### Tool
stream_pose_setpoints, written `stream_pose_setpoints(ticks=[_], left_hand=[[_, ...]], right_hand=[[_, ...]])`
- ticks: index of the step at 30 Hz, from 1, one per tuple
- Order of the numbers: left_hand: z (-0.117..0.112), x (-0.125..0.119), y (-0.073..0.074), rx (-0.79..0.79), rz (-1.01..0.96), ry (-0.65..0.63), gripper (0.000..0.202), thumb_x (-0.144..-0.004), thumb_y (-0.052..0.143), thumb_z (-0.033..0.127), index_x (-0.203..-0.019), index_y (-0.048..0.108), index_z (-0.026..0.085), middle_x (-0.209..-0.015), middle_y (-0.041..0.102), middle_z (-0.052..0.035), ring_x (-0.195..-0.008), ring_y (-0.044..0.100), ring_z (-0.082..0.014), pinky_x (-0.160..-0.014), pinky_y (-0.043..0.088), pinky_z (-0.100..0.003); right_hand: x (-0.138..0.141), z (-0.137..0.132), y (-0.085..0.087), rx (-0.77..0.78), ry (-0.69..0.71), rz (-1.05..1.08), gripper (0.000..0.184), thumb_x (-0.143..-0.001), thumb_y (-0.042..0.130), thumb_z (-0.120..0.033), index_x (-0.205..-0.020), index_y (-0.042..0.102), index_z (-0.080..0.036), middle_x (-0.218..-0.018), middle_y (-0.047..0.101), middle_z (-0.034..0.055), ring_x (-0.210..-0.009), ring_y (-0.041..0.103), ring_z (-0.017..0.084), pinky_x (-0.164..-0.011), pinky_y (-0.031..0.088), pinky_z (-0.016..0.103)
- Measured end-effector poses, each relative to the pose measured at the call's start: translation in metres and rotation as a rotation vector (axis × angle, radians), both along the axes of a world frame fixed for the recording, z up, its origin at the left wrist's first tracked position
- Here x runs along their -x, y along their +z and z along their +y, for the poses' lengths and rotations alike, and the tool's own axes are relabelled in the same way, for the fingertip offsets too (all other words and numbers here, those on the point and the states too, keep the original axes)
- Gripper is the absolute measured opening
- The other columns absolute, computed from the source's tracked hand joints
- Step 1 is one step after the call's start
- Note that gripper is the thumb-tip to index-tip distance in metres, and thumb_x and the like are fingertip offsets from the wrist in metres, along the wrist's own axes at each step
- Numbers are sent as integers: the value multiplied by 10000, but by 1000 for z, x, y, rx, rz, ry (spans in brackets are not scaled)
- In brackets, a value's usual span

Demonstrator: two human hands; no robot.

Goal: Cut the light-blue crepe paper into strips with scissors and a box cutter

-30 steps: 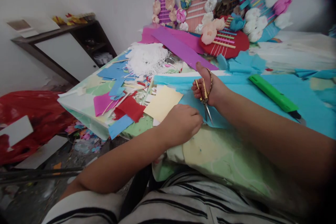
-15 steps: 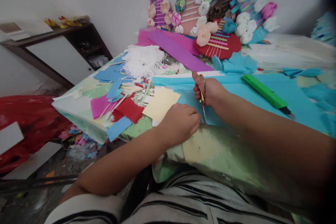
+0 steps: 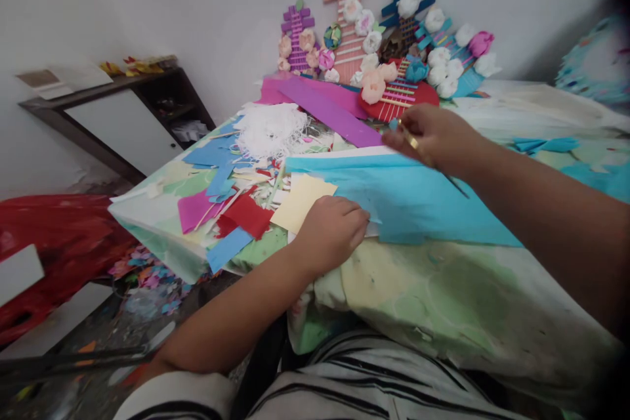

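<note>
My right hand (image 3: pixel 436 138) is raised over the turquoise crepe paper (image 3: pixel 443 210), wrapped round gold-handled scissors (image 3: pixel 457 185) whose blades point down and to the right. A small blue scrap (image 3: pixel 393 124) shows at its fingertips; the fingers are slightly blurred. At the left end of the turquoise paper, my left hand (image 3: pixel 332 230) is closed, knuckles up, with its fingertips at the paper's edge. What lies under those fingers is mostly hidden. A cream paper square (image 3: pixel 305 200) lies right beside my left hand.
White shredded paper (image 3: pixel 273 131), red paper (image 3: pixel 246 213) and several coloured scraps cover the table's left side. Purple strips (image 3: pixel 329 108) lie behind. Guitar-shaped decorations with paper flowers (image 3: pixel 349 46) lean on the wall. A dark cabinet (image 3: pixel 123 111) stands at left.
My right hand has lifted away from my left hand with the scissors, moving up and to the right. My left hand stays nearly in place. The green cutter is no longer visible.
</note>
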State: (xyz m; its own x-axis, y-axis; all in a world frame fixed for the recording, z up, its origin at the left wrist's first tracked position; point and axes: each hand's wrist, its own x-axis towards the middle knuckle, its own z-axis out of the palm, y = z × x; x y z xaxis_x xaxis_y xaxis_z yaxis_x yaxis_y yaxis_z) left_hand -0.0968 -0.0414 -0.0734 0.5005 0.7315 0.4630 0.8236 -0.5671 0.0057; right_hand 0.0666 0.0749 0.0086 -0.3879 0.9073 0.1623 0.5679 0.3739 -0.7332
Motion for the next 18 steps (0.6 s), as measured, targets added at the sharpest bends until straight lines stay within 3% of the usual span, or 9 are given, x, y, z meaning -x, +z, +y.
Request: stream_pose_setpoints(ticks=[3, 5, 7, 12, 18], left_hand=[[-2, 0, 4, -69, 100, 43, 186, -842, 417, 228, -862, 590, 162, -778, 623, -48, -757, 550, -182, -685, 382, -331], [-3, -2, 7, -108, 182, 53, 169, -837, 420, 204, -892, 575, 163, -773, 617, -48, -748, 548, -188, -686, 373, -344], [-3, -4, 12, -115, 230, 63, 162, -830, 425, 189, -908, 565, 162, -770, 612, -50, -732, 550, -190, -662, 372, -339], [14, -7, 35, -27, 241, 160, 174, -831, 416, 208, -889, 577, 174, -764, 622, -41, -705, 566, -187, -582, 364, -297], [46, -4, 68, 10, 79, 284, 208, -839, 398, 253, -851, 597, 192, -804, 636, -18, -748, 569, -171, -602, 365, -263]], right_hand=[[-15, -6, -13, -336, 11, -548, 430, -530, 629, -581, -618, 422, -214, -547, 433, -2, -551, 425, 156, -493, 189, 263], [-23, -4, -24, -349, 37, -751, 412, -610, 538, -609, -672, 443, -214, -599, 509, 27, -560, 474, 178, -479, 216, 267], [-28, -1, -35, -307, 98, -812, 401, -649, 497, -603, -729, 464, -211, -668, 569, 48, -585, 514, 189, -469, 250, 269], [-34, 2, -54, -305, 283, -821, 428, -618, 584, -513, -893, 502, -197, -882, 620, 91, -767, 571, 243, -534, 353, 290], [-36, 5, -59, -247, 346, -785, 514, -583, 609, -504, -980, 492, -200, -977, 609, 103, -835, 570, 267, -566, 399, 309]])
